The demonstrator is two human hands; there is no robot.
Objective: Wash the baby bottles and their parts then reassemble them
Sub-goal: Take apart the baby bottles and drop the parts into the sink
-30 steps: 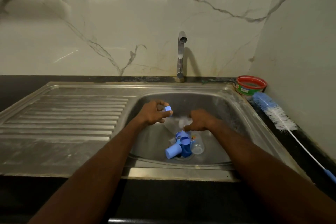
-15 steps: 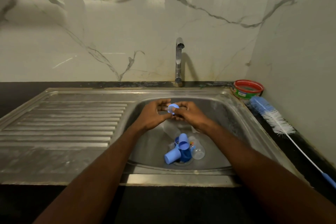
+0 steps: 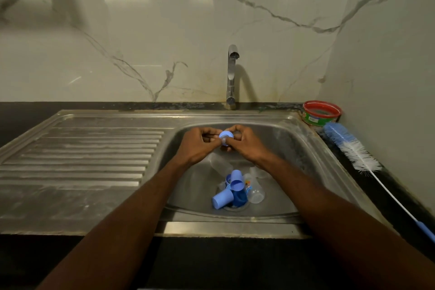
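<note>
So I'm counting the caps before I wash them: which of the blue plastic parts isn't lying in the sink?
The light blue ring-shaped collar: both hands, left hand and right hand, hold it above the steel sink basin. The other blue caps lie heaped by the drain.

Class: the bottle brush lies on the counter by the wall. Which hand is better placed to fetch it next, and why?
Right hand, probably: the bottle brush lies on its side of the sink. Both hands now hold the blue ring.

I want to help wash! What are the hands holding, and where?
Both hands, left hand and right hand, pinch a small blue ring by its rim.
</note>
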